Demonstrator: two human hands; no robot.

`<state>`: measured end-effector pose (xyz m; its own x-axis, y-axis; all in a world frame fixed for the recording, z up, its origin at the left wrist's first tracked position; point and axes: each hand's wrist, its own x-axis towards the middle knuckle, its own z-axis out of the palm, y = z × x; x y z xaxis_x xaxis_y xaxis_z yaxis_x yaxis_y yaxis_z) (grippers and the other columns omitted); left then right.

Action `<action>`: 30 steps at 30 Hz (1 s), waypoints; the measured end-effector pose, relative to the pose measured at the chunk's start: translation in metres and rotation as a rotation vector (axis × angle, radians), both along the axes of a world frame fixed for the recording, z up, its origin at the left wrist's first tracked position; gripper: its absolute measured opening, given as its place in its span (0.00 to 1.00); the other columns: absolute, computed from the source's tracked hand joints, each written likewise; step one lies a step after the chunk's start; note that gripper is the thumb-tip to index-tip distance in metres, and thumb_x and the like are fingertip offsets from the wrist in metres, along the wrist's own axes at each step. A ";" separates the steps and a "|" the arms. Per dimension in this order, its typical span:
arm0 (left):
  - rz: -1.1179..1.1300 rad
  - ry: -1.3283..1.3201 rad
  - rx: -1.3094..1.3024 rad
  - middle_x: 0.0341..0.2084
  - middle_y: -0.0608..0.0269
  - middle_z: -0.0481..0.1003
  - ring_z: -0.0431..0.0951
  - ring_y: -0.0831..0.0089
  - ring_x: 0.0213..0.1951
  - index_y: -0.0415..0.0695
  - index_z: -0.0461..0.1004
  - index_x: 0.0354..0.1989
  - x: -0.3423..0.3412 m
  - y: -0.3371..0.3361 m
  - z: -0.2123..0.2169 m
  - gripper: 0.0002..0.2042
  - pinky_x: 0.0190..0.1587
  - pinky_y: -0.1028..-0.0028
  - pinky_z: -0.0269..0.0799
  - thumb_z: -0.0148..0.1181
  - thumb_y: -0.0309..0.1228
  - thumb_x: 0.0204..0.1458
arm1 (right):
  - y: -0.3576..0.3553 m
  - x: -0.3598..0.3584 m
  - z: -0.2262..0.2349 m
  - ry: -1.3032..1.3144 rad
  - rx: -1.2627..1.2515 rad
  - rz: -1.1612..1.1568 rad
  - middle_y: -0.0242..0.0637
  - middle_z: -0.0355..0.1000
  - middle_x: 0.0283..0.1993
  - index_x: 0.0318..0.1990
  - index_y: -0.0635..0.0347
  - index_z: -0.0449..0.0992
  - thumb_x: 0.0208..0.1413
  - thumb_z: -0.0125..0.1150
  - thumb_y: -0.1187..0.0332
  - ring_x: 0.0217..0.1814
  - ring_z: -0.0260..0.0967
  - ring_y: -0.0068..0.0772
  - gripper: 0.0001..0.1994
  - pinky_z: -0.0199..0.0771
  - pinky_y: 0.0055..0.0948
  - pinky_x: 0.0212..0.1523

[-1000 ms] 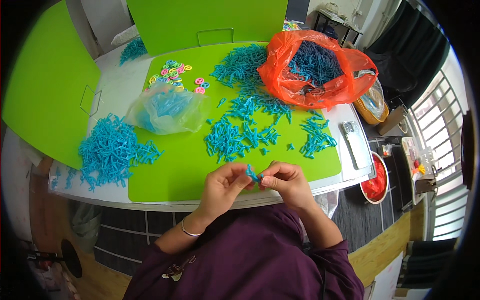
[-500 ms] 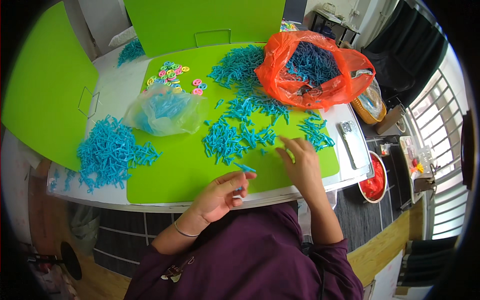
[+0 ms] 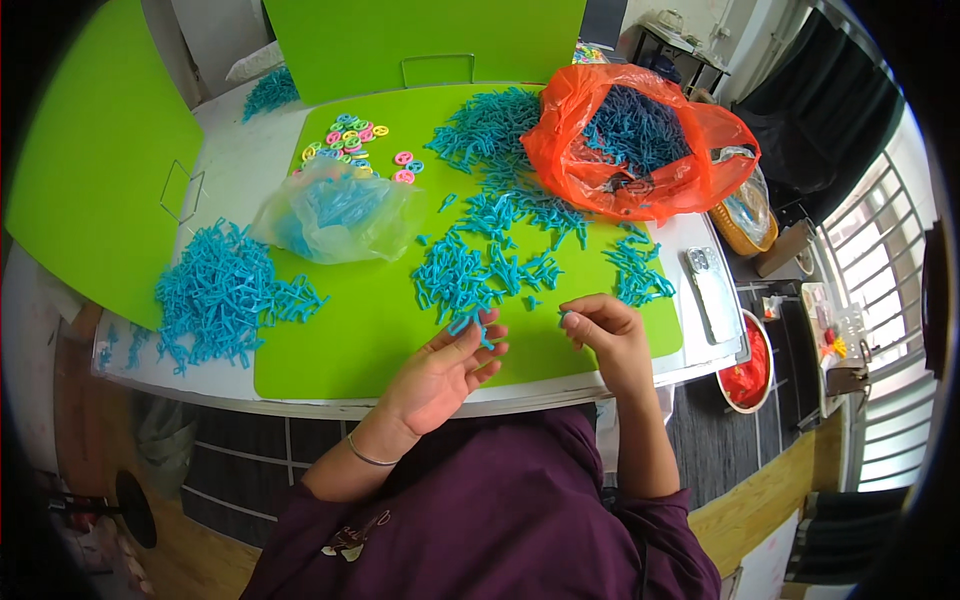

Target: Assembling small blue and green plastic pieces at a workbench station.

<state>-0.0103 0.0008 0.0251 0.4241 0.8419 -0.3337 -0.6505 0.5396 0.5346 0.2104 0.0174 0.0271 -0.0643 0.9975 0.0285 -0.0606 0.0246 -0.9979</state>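
Observation:
My left hand (image 3: 437,380) is raised over the front of the green mat, palm turned up. Between its thumb and fingers are small blue plastic pieces (image 3: 462,325), loop-shaped at one end; one hangs below the fingertips. My right hand (image 3: 618,345) is to the right, thumb and forefinger pinched on a tiny blue-green piece (image 3: 563,318) whose shape is mostly hidden. Just beyond both hands, a loose pile of blue plastic pieces (image 3: 450,275) is spread on the mat. A smaller group of the same pieces (image 3: 640,270) lies beyond my right hand.
The green mat (image 3: 330,350) covers the table's middle. A big blue heap (image 3: 215,295) is at left, beside a translucent bag (image 3: 370,225). Coloured rings (image 3: 345,145) lie behind. An open red bag (image 3: 560,160) of darker pieces stands back right; a phone (image 3: 712,300) is near the right edge.
My right hand has drawn back from the pile, its thumb and forefinger now pinched on a small piece. My left hand has risen slightly, and the piece in it has turned.

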 end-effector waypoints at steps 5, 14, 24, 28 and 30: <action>-0.046 -0.078 0.100 0.39 0.65 0.74 0.74 0.75 0.41 0.44 0.69 0.48 0.002 0.002 -0.019 0.13 0.45 0.79 0.71 0.53 0.31 0.56 | -0.007 -0.010 -0.010 0.390 -0.061 0.131 0.39 0.73 0.29 0.42 0.66 0.72 0.51 0.53 0.79 0.28 0.69 0.25 0.10 0.69 0.23 0.31; -0.024 -0.054 0.087 0.39 0.63 0.75 0.76 0.72 0.42 0.43 0.72 0.45 0.009 0.002 -0.019 0.11 0.44 0.78 0.74 0.53 0.32 0.56 | -0.020 -0.026 0.002 0.192 -0.015 0.162 0.38 0.74 0.30 0.44 0.67 0.74 0.53 0.56 0.76 0.32 0.71 0.25 0.11 0.71 0.24 0.37; 0.129 0.163 0.283 0.37 0.64 0.76 0.76 0.76 0.38 0.41 0.75 0.41 0.015 0.002 -0.022 0.09 0.43 0.75 0.75 0.54 0.28 0.55 | -0.023 -0.038 0.004 0.253 -0.058 0.086 0.37 0.76 0.34 0.37 0.66 0.77 0.46 0.64 0.78 0.34 0.71 0.22 0.08 0.71 0.21 0.38; 0.129 0.186 0.369 0.37 0.64 0.76 0.75 0.75 0.39 0.41 0.75 0.42 0.015 0.002 -0.029 0.08 0.44 0.72 0.75 0.52 0.26 0.56 | -0.024 -0.039 0.001 0.241 -0.094 0.131 0.40 0.75 0.40 0.35 0.68 0.76 0.47 0.62 0.80 0.44 0.71 0.24 0.06 0.70 0.24 0.48; 0.138 0.174 0.404 0.36 0.64 0.76 0.76 0.75 0.38 0.41 0.75 0.41 0.016 0.002 -0.029 0.08 0.44 0.72 0.75 0.52 0.25 0.55 | -0.024 -0.043 0.004 0.242 -0.096 0.103 0.37 0.75 0.35 0.33 0.67 0.77 0.45 0.64 0.79 0.37 0.70 0.22 0.06 0.70 0.22 0.42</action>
<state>0.0056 0.0026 -0.0035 0.2659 0.9637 -0.0233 -0.5835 0.1801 0.7919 0.1673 -0.0067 0.0306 -0.1686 0.9849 -0.0390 -0.2947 -0.0881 -0.9515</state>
